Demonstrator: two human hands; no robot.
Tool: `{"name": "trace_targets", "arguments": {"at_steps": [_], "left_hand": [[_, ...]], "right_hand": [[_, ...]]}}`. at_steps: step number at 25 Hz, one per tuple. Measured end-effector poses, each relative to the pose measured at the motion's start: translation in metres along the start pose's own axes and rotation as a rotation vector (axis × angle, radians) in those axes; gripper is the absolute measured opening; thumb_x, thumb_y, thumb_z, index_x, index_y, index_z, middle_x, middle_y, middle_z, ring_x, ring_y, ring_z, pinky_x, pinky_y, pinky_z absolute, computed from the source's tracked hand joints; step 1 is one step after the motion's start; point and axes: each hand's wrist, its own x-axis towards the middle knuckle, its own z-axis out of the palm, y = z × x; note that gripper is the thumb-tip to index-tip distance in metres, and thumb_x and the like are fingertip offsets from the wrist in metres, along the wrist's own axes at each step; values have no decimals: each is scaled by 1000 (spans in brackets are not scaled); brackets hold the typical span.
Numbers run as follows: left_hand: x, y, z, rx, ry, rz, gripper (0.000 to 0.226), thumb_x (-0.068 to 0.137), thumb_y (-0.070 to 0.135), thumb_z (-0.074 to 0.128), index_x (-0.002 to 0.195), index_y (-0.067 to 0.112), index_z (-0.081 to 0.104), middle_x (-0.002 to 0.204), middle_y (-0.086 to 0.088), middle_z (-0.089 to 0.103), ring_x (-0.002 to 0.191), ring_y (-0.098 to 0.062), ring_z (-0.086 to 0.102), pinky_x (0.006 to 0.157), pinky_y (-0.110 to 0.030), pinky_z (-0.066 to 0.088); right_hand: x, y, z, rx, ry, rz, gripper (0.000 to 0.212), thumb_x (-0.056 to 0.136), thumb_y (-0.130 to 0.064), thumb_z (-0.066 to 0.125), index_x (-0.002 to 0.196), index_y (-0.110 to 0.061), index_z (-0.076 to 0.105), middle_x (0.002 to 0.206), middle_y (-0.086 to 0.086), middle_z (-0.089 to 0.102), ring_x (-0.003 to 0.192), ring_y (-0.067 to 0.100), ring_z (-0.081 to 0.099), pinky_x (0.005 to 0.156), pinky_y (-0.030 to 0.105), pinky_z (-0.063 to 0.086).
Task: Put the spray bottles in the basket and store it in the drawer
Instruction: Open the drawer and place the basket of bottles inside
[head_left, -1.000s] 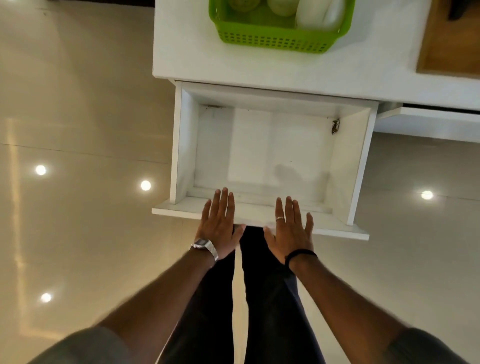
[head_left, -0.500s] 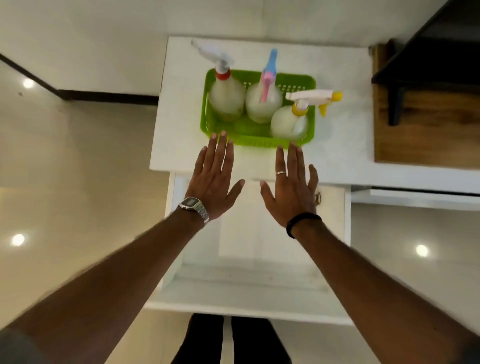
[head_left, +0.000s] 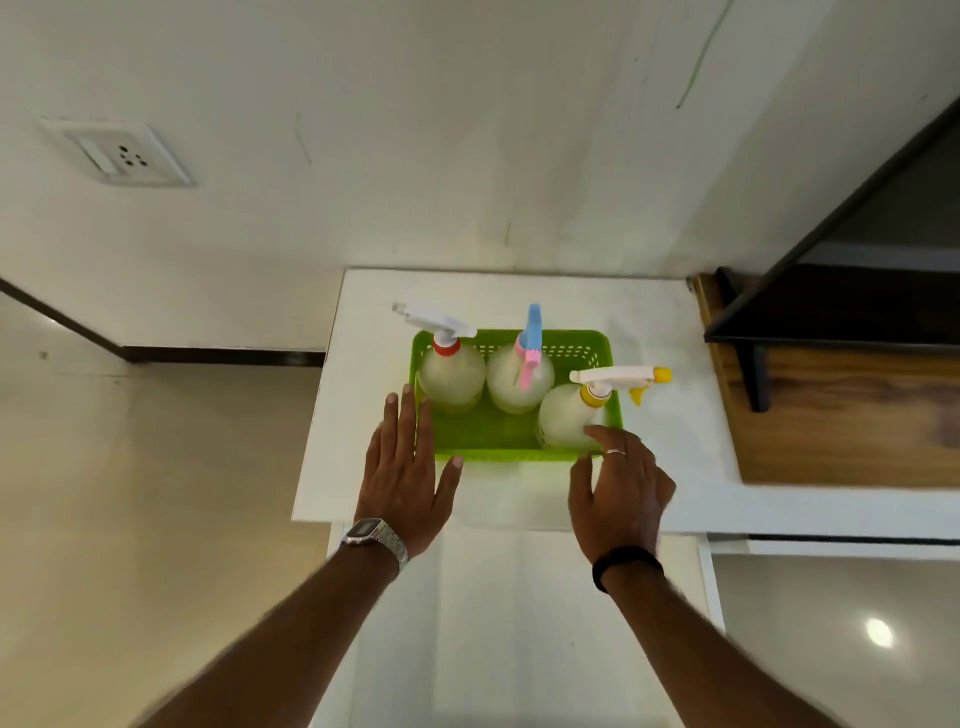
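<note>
I see the green basket (head_left: 511, 447) with three spray bottles (head_left: 451, 375) on the white counter (head_left: 670, 415). My left hand (head_left: 402, 483), open and flat, sits at its 8 o'clock corner. My right hand (head_left: 621, 491), open and empty, touches its 4 o'clock corner.

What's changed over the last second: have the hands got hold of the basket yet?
Both hands left the open drawer's front edge and reached up to the green basket. The left hand now lies at its left front corner and the right hand at its right front corner, fingers open, no firm grip visible. The basket and its three spray bottles sit unmoved on the countertop; the drawer remains open.
</note>
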Motion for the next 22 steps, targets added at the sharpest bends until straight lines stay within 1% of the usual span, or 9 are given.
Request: {"name": "trace_targets", "arguments": {"at_steps": [3, 6, 8, 9, 12, 15, 17, 20, 22], "left_hand": [[9, -3, -1, -118, -50, -44, 77, 100, 56, 25, 161, 11, 9, 170, -11, -7, 158, -29, 4, 122, -43, 28], [27, -2, 1, -334, -44, -130, 70, 104, 45, 33, 161, 16, 4, 171, -9, -3, 152, -33, 26, 111, -41, 42], [38, 0, 4, -402, -24, -216, 69, 105, 30, 39, 160, 15, 2, 168, -13, 13, 142, -39, 42, 98, -42, 49], [43, 1, 5, -411, -24, -265, 69, 104, 23, 41, 160, 14, 3, 165, -14, 23, 136, -41, 48, 95, -43, 49], [42, 0, 2, -448, -23, -346, 68, 95, 2, 43, 157, 11, 18, 155, -15, 42, 131, -41, 51, 100, -44, 46], [19, 0, 0, -492, -15, -379, 69, 90, -4, 42, 155, 10, 25, 155, -14, 45, 134, -39, 50, 106, -44, 43], [-6, 0, 1, -502, 6, -393, 70, 90, -4, 42, 156, 12, 26, 155, -13, 45, 134, -38, 51, 105, -45, 45], [-47, -2, 5, -524, 40, -430, 71, 89, -6, 42, 155, 14, 28, 152, -12, 49, 125, -38, 58, 94, -39, 49], [-76, -3, 6, -539, 58, -453, 70, 90, -7, 44, 155, 14, 29, 150, -11, 52, 121, -38, 61, 89, -34, 47]], "right_hand": [[23, 0, 3, 112, 12, 171, 44, 92, -9, 52, 135, -17, 53, 142, 6, 50, 130, 30, 46, 101, 49, 38], [48, -7, 11, 235, -63, 325, 53, 98, -6, 42, 150, -5, 34, 159, 14, 32, 144, 34, 34, 114, 45, 32], [57, -9, 16, 291, -100, 458, 52, 100, -8, 35, 152, -9, 32, 155, 16, 40, 138, 38, 42, 111, 44, 36], [59, -9, 17, 301, -120, 506, 52, 100, -9, 34, 151, -12, 34, 149, 18, 47, 134, 40, 47, 108, 45, 39], [50, -9, 16, 310, -138, 552, 52, 99, -9, 33, 149, -20, 39, 136, 20, 58, 125, 43, 53, 102, 47, 44], [28, -9, 16, 342, -97, 603, 51, 98, -7, 33, 147, -19, 42, 133, 20, 60, 123, 43, 54, 101, 48, 44], [7, -10, 16, 359, -81, 651, 49, 98, -7, 32, 144, -17, 45, 132, 20, 61, 121, 44, 54, 99, 48, 44], [-31, -8, 15, 405, -46, 708, 38, 99, -8, 33, 130, -10, 55, 124, 23, 63, 116, 45, 55, 91, 44, 43], [-59, -2, 15, 454, -16, 752, 30, 100, -10, 35, 119, -6, 58, 120, 24, 64, 113, 45, 56, 86, 39, 41]]}}
